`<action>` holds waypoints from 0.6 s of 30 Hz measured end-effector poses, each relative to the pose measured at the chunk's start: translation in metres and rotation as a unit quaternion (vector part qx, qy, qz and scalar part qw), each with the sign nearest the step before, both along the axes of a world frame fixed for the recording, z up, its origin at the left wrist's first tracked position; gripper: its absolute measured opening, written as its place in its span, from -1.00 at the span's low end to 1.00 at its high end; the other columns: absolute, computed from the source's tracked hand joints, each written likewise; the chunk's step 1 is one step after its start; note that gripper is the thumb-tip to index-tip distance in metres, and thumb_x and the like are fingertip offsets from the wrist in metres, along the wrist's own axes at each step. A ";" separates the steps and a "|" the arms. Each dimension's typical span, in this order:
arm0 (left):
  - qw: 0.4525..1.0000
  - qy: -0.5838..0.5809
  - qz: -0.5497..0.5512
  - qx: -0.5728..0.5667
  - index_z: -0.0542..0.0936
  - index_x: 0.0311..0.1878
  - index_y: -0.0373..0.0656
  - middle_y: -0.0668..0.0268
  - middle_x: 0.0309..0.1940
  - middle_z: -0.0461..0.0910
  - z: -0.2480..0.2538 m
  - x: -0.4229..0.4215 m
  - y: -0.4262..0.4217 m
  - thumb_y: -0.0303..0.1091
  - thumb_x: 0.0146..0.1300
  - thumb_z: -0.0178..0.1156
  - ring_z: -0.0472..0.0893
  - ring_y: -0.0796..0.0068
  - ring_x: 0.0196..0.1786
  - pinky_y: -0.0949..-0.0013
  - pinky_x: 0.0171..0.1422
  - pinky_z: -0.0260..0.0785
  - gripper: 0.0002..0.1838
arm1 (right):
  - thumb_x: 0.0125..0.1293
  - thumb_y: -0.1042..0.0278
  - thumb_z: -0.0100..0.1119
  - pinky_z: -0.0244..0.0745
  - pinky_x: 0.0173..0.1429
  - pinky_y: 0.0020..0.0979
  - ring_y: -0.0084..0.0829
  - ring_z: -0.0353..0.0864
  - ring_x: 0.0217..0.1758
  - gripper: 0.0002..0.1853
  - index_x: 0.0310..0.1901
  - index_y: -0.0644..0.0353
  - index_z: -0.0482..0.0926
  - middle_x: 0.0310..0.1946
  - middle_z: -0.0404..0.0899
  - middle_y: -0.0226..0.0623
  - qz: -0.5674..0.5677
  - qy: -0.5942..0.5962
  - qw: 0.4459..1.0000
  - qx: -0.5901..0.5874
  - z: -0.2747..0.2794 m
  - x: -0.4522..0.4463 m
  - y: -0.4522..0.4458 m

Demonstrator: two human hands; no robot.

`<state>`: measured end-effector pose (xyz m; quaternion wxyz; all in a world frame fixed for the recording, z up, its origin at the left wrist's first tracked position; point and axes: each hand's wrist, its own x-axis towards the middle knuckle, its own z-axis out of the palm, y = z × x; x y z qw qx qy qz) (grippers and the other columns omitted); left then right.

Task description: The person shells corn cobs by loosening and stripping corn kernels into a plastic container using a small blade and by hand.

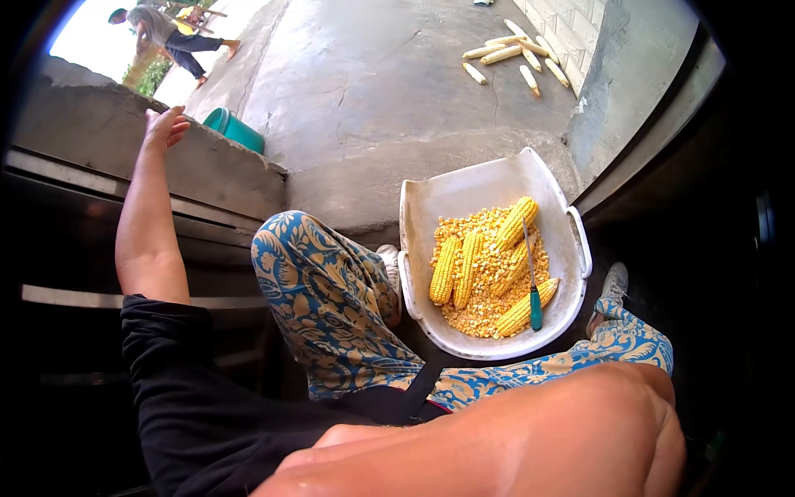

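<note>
Stretched out at the upper left, my left hand [168, 127] is over the rough top of a low wall, its fingers loosely apart and empty. My bare right arm [530, 431] crosses the bottom of the view, very close to the camera; the fingers of that hand cannot be made out. Between my legs stands a white tub [487, 186] with loose yellow kernels [476, 319] and several yellow cobs [445, 269]. A screwdriver with a green handle [536, 310] leans on the cobs, its shaft pointing up the view. Neither hand touches the tub.
Several stripped pale cobs [502, 55] lie on the concrete floor [364, 83] at the upper right, near a brick wall [571, 29]. A green bucket [235, 131] sits behind the low wall [83, 116]. Another person [170, 37] is outside at the upper left.
</note>
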<state>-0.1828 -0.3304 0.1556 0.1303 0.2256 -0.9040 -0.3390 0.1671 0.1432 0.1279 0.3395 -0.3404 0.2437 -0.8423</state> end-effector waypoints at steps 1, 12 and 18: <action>1.000 0.002 -0.002 0.002 -0.41 0.42 -0.18 0.27 -0.25 0.59 0.000 0.000 0.000 -0.19 0.11 0.32 0.64 0.55 -0.38 0.47 -0.42 0.43 0.14 | 0.34 0.23 0.02 0.33 0.13 -0.18 -0.21 0.56 -0.06 -0.78 -0.13 0.16 0.54 0.13 0.42 0.08 0.004 0.000 1.000 0.002 0.001 -0.002 0.000; 0.988 -0.050 -0.145 -0.003 -0.10 0.48 -0.12 0.22 -0.09 0.59 -0.039 -0.004 0.048 -0.10 0.06 0.32 0.64 0.42 -0.24 0.35 -0.20 0.50 0.03 | 0.36 0.21 0.04 0.35 0.09 -0.18 -0.23 0.58 -0.10 -0.81 -0.14 0.12 0.53 0.14 0.41 0.06 0.005 -0.009 0.999 0.036 0.004 -0.011 0.007; 0.865 -0.151 -0.452 -0.159 0.30 0.35 -0.10 0.15 -0.12 0.60 -0.114 -0.001 0.168 0.00 0.21 0.20 0.62 0.40 -0.17 0.43 -0.12 0.49 -0.31 | 0.37 0.21 0.05 0.36 0.07 -0.18 -0.24 0.59 -0.12 -0.82 -0.15 0.09 0.53 0.14 0.41 0.06 -0.097 -0.030 0.995 0.024 -0.013 -0.023 0.041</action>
